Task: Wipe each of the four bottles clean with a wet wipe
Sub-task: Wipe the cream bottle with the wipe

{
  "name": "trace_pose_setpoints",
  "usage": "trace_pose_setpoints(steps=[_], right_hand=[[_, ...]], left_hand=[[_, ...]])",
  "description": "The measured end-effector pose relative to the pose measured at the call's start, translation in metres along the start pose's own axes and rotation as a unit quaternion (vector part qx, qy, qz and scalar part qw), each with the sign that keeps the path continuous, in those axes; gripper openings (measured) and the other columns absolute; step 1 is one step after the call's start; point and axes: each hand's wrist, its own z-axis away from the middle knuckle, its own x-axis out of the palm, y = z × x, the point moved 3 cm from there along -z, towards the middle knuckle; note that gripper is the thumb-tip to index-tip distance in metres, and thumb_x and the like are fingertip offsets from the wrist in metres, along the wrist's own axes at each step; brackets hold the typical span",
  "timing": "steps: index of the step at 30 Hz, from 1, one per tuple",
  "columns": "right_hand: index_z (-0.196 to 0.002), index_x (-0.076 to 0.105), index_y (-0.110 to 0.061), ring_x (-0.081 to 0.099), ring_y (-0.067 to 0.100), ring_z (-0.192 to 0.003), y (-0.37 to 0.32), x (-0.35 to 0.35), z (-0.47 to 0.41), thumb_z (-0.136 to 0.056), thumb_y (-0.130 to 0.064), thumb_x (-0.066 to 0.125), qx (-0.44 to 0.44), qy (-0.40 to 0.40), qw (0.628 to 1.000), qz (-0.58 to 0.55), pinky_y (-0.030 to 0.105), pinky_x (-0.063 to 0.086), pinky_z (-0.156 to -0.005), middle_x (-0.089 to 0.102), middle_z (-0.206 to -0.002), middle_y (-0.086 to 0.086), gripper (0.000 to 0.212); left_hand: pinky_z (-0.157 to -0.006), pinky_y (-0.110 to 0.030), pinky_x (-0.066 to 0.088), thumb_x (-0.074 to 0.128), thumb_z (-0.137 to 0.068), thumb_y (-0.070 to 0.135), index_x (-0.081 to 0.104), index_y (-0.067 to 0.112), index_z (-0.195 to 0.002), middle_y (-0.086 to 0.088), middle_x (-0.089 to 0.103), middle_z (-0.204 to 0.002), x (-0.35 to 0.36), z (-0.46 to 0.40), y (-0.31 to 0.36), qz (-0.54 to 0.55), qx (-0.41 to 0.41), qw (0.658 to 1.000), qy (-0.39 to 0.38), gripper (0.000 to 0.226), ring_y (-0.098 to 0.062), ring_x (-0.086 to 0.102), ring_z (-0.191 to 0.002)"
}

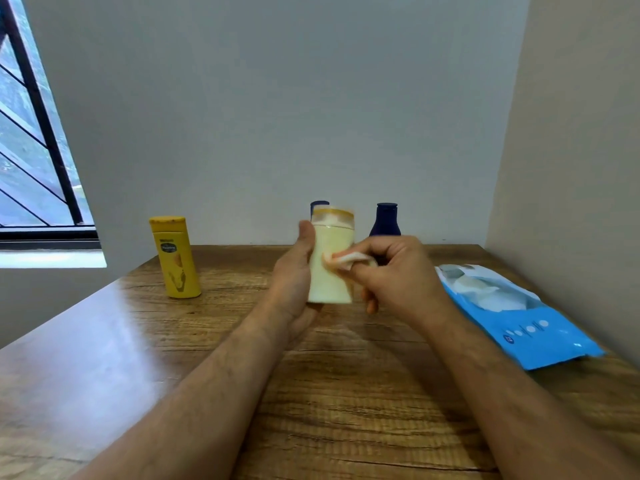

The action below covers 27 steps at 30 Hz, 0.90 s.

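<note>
Hands mid-wipe on the pale yellow bottle, above the counter

My left hand (294, 271) grips the pale yellow bottle (330, 268) upright, thumb up its left side, while my right hand (391, 271) pinches a folded wet wipe (346, 259) against its front. Behind them I see two dark blue bottles by the wall: one (318, 205) mostly hidden behind the held bottle's cap, the other (385, 220) just right of it. A yellow bottle (175, 258) stands well apart to the left on the wooden counter (104, 358). A blue wipes pack (512, 313) lies open at the right
</note>
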Motion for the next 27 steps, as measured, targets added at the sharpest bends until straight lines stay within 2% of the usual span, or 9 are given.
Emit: trace_pose_setpoints(steps=[2,4,9,13,16,19,21,23,27], right_hand=[[-0.089,0.079,-0.018,0.058,0.012,-0.045,0.001,0.007,0.002,-0.083,-0.019,0.079,0.015,-0.086,0.996,0.027,0.026,0.049,-0.042,0.07,-0.063,-0.002,0.007],[-0.092,0.079,-0.016,0.06,0.012,-0.047,0.002,0.009,0.003,-0.082,-0.02,0.079,0.009,-0.103,0.994,0.038,0.026,0.051,-0.043,0.071,-0.067,-0.001,0.01],[-0.093,0.075,-0.016,0.058,0.015,-0.044,-0.002,0.002,0.0,-0.083,-0.024,0.078,-0.009,0.003,0.999,-0.051,0.026,0.049,-0.04,0.068,-0.061,-0.002,0.013],[-0.099,0.074,-0.017,0.057,0.012,-0.045,-0.004,-0.007,-0.002,-0.087,-0.021,0.073,-0.013,0.082,0.992,-0.096,0.024,0.05,-0.04,0.065,-0.06,0.0,0.013],[-0.094,0.076,-0.015,0.057,0.019,-0.048,-0.003,-0.002,-0.001,-0.085,-0.015,0.075,-0.007,-0.002,0.997,-0.082,0.027,0.051,-0.039,0.068,-0.064,0.003,0.009],[-0.093,0.077,-0.008,0.058,0.021,-0.05,-0.002,0.006,0.001,-0.081,-0.009,0.077,0.024,-0.129,0.986,-0.101,0.026,0.05,-0.04,0.069,-0.072,0.019,0.012],[-0.094,0.076,-0.006,0.059,0.017,-0.049,-0.003,0.007,0.003,-0.08,-0.007,0.077,0.04,-0.17,0.978,-0.113,0.025,0.05,-0.04,0.07,-0.073,0.015,0.014],[-0.093,0.076,-0.008,0.059,0.016,-0.049,-0.004,0.007,0.002,-0.08,-0.008,0.077,0.04,-0.149,0.981,-0.122,0.025,0.049,-0.04,0.072,-0.073,0.009,0.013],[-0.099,0.074,-0.013,0.057,0.015,-0.046,-0.002,-0.003,-0.004,-0.085,-0.017,0.075,0.015,0.018,0.99,-0.139,0.026,0.05,-0.041,0.068,-0.061,0.001,0.015]], left_hand=[[-0.077,-0.044,0.062,0.04,-0.098,0.061,0.065,0.004,-0.113,-0.02,0.073,-0.095,-0.006,-0.003,0.007,0.045,0.015,0.998,0.033,0.064,-0.029,0.074,-0.081],[-0.073,-0.045,0.063,0.039,-0.1,0.06,0.064,0.002,-0.113,-0.021,0.074,-0.09,-0.01,-0.004,0.012,0.061,0.021,0.996,0.055,0.064,-0.029,0.074,-0.078],[-0.087,-0.053,0.058,0.043,-0.103,0.047,0.062,0.003,-0.121,-0.017,0.075,-0.093,-0.001,0.001,0.009,-0.016,0.018,0.998,0.051,0.051,-0.03,0.072,-0.083],[-0.092,-0.056,0.052,0.046,-0.104,0.044,0.063,0.007,-0.111,-0.015,0.07,-0.088,0.002,0.001,0.001,-0.067,-0.015,0.996,0.053,0.041,-0.029,0.065,-0.079],[-0.077,-0.044,0.055,0.045,-0.105,0.043,0.064,0.005,-0.111,-0.014,0.071,-0.087,-0.002,-0.003,0.001,-0.042,-0.012,0.997,0.069,0.042,-0.025,0.067,-0.074],[-0.065,-0.037,0.058,0.04,-0.107,0.043,0.064,0.003,-0.109,-0.013,0.076,-0.085,-0.007,-0.006,0.004,0.03,-0.029,0.997,0.071,0.046,-0.024,0.072,-0.068],[-0.061,-0.034,0.059,0.038,-0.108,0.042,0.062,0.003,-0.109,-0.011,0.076,-0.082,-0.007,-0.006,0.004,0.057,-0.034,0.996,0.053,0.046,-0.022,0.072,-0.064],[-0.06,-0.035,0.059,0.039,-0.107,0.042,0.06,0.004,-0.116,-0.011,0.075,-0.081,-0.004,-0.004,0.003,0.042,-0.03,0.998,0.021,0.045,-0.022,0.072,-0.066],[-0.059,-0.031,0.051,0.05,-0.093,0.064,0.064,0.008,-0.125,-0.011,0.069,-0.085,0.003,0.003,-0.003,-0.061,-0.026,0.993,-0.1,0.066,-0.017,0.062,-0.068]])
